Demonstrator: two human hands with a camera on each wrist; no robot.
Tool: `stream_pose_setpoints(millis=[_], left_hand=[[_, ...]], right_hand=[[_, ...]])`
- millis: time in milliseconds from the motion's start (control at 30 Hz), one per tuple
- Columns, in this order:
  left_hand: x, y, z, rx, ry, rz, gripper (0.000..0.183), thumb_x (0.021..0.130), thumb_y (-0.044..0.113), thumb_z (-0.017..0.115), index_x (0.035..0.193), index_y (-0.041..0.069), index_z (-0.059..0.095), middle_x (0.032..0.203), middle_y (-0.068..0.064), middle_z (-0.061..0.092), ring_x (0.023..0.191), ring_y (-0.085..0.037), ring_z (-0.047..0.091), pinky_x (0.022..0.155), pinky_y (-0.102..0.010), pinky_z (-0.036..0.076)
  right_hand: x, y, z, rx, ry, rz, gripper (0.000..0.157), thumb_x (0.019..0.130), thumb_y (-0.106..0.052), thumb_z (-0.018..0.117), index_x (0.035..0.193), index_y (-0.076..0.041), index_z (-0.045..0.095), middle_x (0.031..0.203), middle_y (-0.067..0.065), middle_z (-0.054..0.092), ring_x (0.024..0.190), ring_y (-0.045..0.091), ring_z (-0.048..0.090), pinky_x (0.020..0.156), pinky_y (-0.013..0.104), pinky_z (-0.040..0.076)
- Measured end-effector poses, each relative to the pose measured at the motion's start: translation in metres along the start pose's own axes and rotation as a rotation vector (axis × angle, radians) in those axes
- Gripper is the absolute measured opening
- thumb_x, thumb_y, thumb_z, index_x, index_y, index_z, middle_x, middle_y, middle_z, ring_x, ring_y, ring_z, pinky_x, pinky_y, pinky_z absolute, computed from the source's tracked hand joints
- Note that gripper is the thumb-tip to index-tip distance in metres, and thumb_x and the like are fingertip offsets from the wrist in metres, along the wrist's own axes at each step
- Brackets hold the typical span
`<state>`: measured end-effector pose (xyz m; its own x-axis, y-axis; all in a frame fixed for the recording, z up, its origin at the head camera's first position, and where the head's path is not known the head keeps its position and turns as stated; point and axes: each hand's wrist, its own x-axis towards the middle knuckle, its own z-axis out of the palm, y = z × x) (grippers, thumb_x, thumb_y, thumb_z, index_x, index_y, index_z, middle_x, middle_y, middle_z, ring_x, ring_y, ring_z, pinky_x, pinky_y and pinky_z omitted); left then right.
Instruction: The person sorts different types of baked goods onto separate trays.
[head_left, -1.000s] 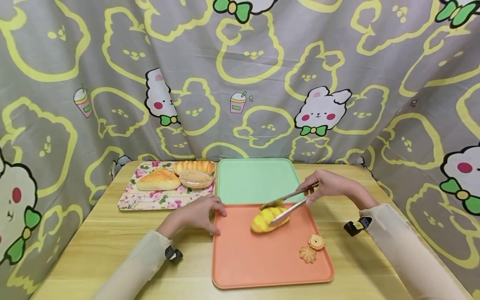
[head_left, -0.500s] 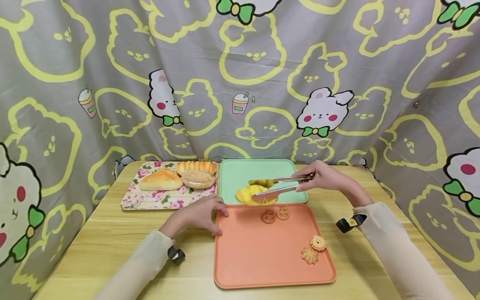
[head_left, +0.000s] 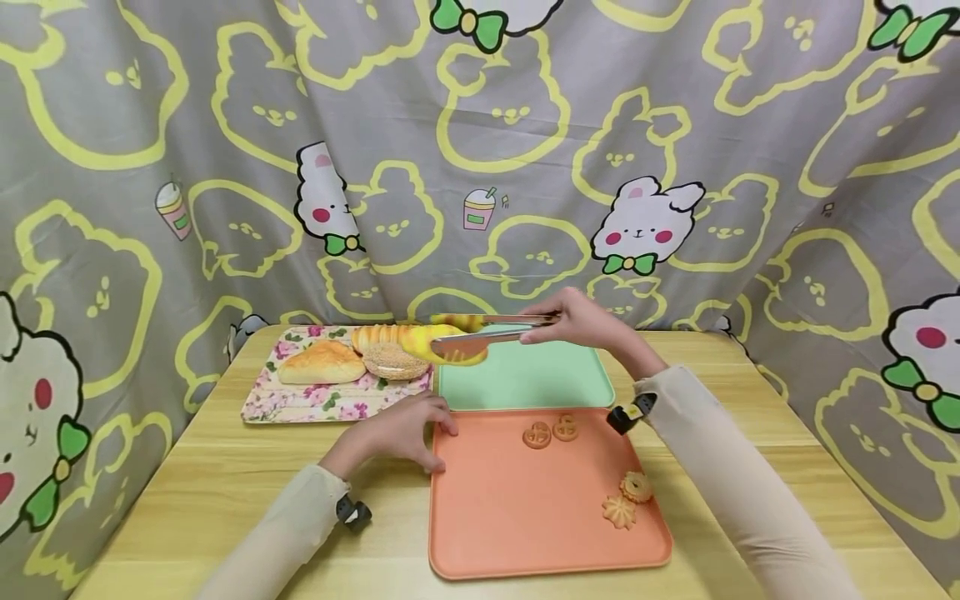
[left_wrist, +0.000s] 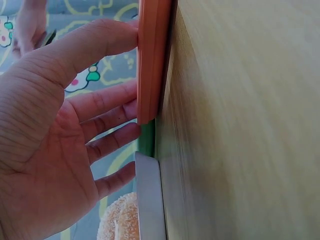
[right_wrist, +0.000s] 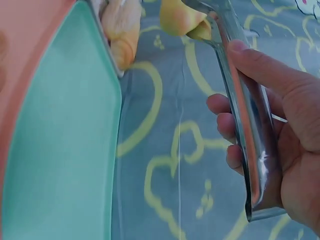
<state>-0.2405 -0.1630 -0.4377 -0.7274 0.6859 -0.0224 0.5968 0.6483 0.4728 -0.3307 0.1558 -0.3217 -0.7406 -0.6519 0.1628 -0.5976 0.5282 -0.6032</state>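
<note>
My right hand (head_left: 573, 321) holds metal tongs (head_left: 498, 335), seen closely in the right wrist view. Their tips clasp a yellow-and-orange bread roll (head_left: 459, 352) in the air, over the border between the floral tray (head_left: 262, 407) and the green tray (head_left: 525, 379). The roll partly covers a ridged bread loaf (head_left: 371, 336) and a seed-topped bun (head_left: 396, 362). My left hand (head_left: 405, 429) rests against the left edge of the orange tray (head_left: 517, 517). In the left wrist view its thumb and fingertips touch that rim, with the fingers spread and fairly straight.
A triangular bread piece (head_left: 322, 363) lies on the floral tray. Pretzel-shaped biscuits (head_left: 537, 434) sit near the orange tray's back edge; a round biscuit (head_left: 636, 486) and a flower-shaped biscuit (head_left: 618, 512) lie at its right. A patterned curtain (head_left: 525, 142) stands behind the wooden table (head_left: 195, 508).
The tongs have lifted the yellow roll off the orange tray, uncovering the pretzel-shaped biscuits, and carried it back and left towards the floral tray. My left hand stays at the orange tray's edge.
</note>
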Motion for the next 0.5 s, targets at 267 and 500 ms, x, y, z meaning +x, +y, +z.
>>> stream_pose_setpoints(millis=[267, 500], left_hand=[[-0.001, -0.001, 0.000, 0.023, 0.012, 0.008, 0.043, 0.070, 0.035, 0.091, 0.107, 0.018, 0.076, 0.111, 0.004, 0.064, 0.104, -0.015, 0.054, 0.092, -0.038, 0.049], [-0.001, 0.000, 0.001, 0.016, 0.001, -0.007, 0.044, 0.071, 0.037, 0.090, 0.110, 0.019, 0.076, 0.116, 0.004, 0.064, 0.107, -0.015, 0.055, 0.095, -0.039, 0.050]], right_hand=[[0.045, -0.031, 0.032, -0.020, -0.023, -0.084, 0.043, 0.087, -0.034, 0.081, 0.122, -0.012, 0.075, 0.089, 0.005, 0.078, 0.048, 0.009, 0.026, 0.053, 0.026, 0.033], [0.070, -0.053, 0.064, -0.070, -0.078, -0.153, 0.045, 0.089, -0.037, 0.078, 0.126, -0.011, 0.073, 0.111, 0.006, 0.078, 0.046, 0.008, 0.034, 0.058, 0.024, 0.040]])
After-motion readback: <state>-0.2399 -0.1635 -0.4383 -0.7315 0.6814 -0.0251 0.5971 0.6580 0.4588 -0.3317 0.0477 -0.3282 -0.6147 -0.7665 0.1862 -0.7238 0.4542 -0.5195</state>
